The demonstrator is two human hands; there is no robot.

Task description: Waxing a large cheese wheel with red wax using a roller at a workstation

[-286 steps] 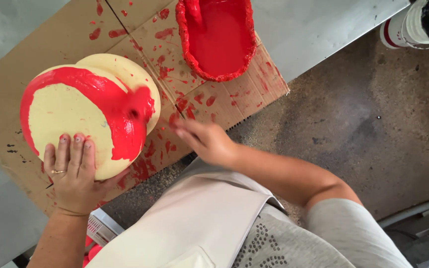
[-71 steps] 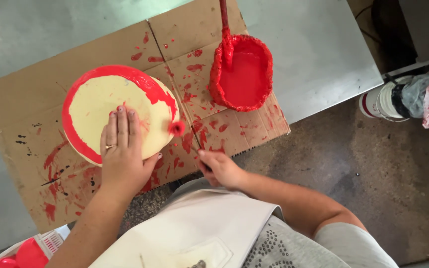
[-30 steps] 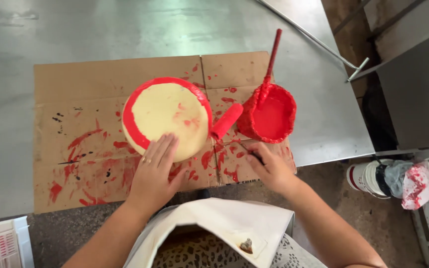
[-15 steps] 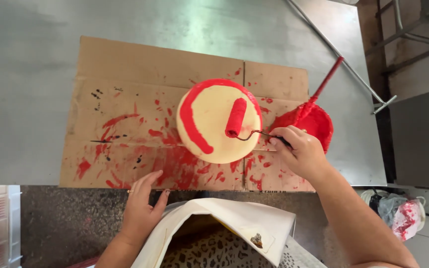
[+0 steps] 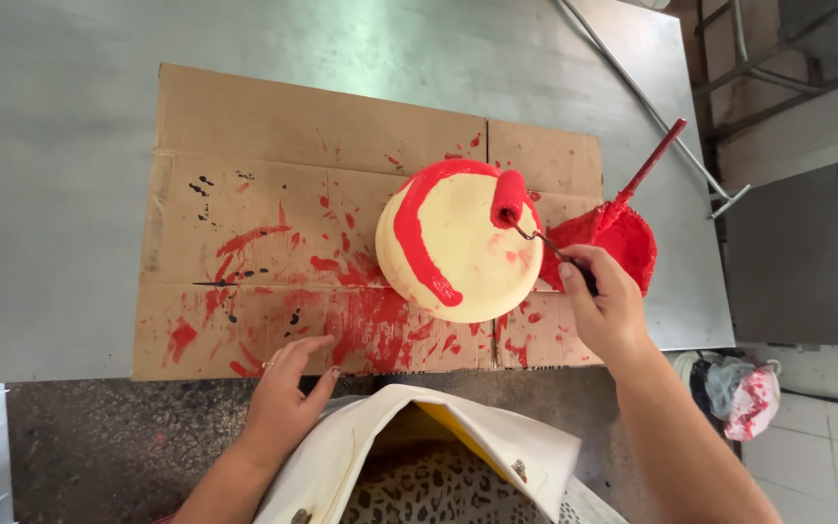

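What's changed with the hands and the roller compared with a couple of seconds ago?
The left hand has let go of the cream dome and drawn back to the cardboard's near edge. The right hand has taken hold of the small paint roller and brought it up onto the dome's top right. The red paint tray with its stick stays beside the dome, on the cardboard.
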